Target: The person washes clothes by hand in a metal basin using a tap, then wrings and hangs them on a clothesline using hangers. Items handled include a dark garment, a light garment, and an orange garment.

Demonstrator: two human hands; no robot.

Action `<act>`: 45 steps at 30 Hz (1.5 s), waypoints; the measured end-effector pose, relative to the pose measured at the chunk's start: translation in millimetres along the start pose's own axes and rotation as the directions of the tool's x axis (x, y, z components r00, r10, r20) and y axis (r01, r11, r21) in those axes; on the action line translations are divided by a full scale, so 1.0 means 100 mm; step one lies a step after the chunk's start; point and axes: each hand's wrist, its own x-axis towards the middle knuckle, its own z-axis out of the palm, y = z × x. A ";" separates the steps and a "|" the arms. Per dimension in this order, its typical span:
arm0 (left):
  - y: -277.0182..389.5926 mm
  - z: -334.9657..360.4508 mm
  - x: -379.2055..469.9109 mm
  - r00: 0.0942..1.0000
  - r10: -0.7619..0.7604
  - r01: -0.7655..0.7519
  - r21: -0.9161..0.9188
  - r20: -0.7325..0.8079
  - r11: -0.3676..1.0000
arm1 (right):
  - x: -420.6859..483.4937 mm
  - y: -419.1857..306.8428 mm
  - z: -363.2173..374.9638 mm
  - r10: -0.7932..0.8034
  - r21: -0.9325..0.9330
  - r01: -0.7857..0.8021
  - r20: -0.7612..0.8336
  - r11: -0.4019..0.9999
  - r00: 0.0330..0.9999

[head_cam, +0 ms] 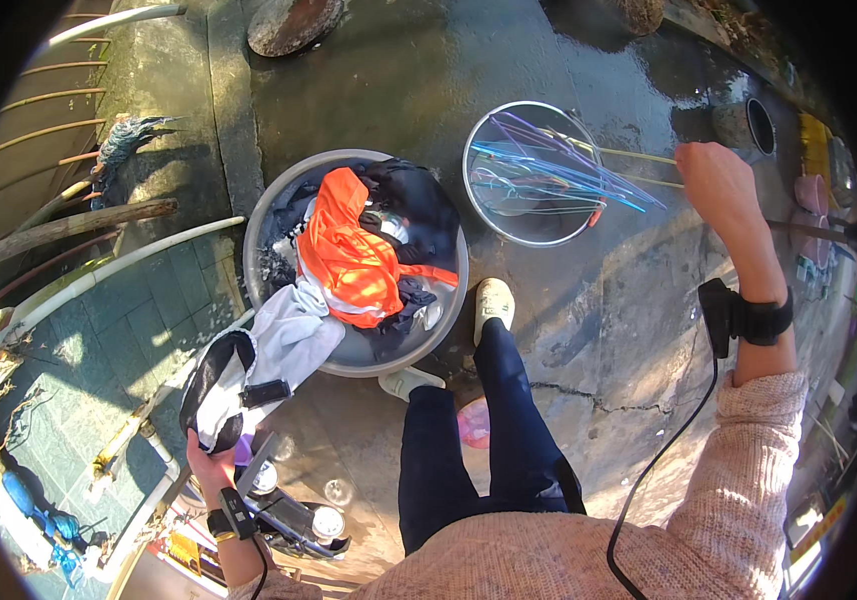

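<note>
My left hand [211,466] grips the edge of a white garment [290,322] with a black-lined opening. Its other end hangs over the rim of a large round grey tub [251,262]. On top of the heap in the tub lies an orange garment [346,255] with white trim, above dark clothes [413,195] that look wet. My right hand [717,180] is a fist around a pale yellow clothes hanger [638,155], raised to the right. The hanger's far end reaches over a smaller metal-rimmed basin [466,176] full of blue and purple hangers [548,172].
White pipes [121,270] and wooden poles [98,214] border the left side. Behind my left wrist stands a dark rack [297,517] with jars. A pink plastic item [473,424] lies between my legs. A bucket [758,126] lies tipped at the far right, on wet concrete [398,90].
</note>
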 end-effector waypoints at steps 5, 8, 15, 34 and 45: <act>-0.10 -0.05 -0.01 0.989 -0.064 0.063 0.015 0.135 0.998 | 0.32 -0.31 0.47 -0.104 -0.061 0.113 0.127 0.992 0.986; -0.15 0.02 -0.04 0.997 -0.074 0.074 -0.002 0.003 0.997 | 0.45 -0.10 0.72 -0.017 -0.015 0.019 0.110 1.000 0.994; -0.20 0.21 -0.03 0.999 -0.048 0.046 -0.111 -0.017 0.993 | 0.22 0.62 0.41 0.138 0.165 -0.144 0.049 0.976 0.989; 0.94 0.37 -1.20 0.881 0.331 -0.424 0.254 0.338 0.869 | -2.83 0.79 0.48 0.505 0.976 0.025 -0.134 0.217 0.853; 2.21 0.83 -2.43 0.807 0.329 -0.374 -0.008 0.491 0.927 | -2.51 -1.32 -1.82 0.136 0.905 0.354 -0.330 -0.237 0.934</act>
